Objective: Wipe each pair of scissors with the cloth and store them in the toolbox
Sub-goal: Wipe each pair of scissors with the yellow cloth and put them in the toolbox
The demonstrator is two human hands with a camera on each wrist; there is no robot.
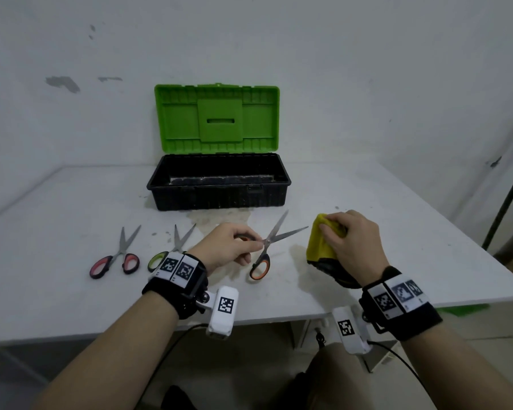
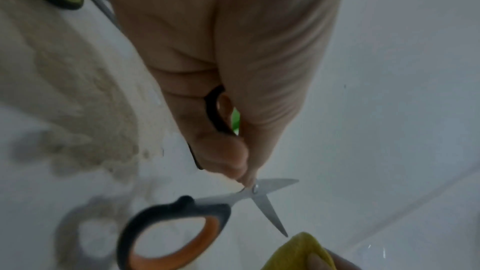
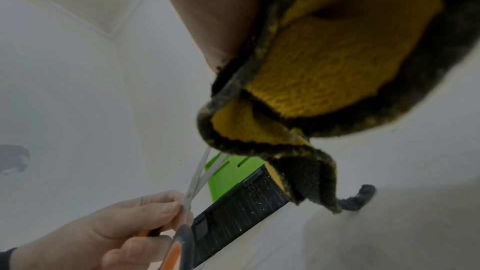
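Orange-handled scissors (image 1: 267, 247) are held with blades spread in front of the toolbox (image 1: 219, 190). My left hand (image 1: 234, 244) pinches them near the pivot, one handle loop inside its fingers (image 2: 218, 110); the other loop (image 2: 171, 233) hangs free. My right hand (image 1: 350, 244) grips a yellow cloth with a dark edge (image 1: 320, 247), (image 3: 324, 65) just right of the blade tips. Pink-handled scissors (image 1: 116, 258) and green-handled scissors (image 1: 172, 250) lie on the table at the left. The black toolbox stands with its green lid (image 1: 216, 116) raised.
The white table (image 1: 57, 291) has a brownish stain (image 1: 219, 217) in front of the toolbox. A wall rises close behind the box. A dark pole (image 1: 507, 196) stands at the table's right side. The near table edge runs below my wrists.
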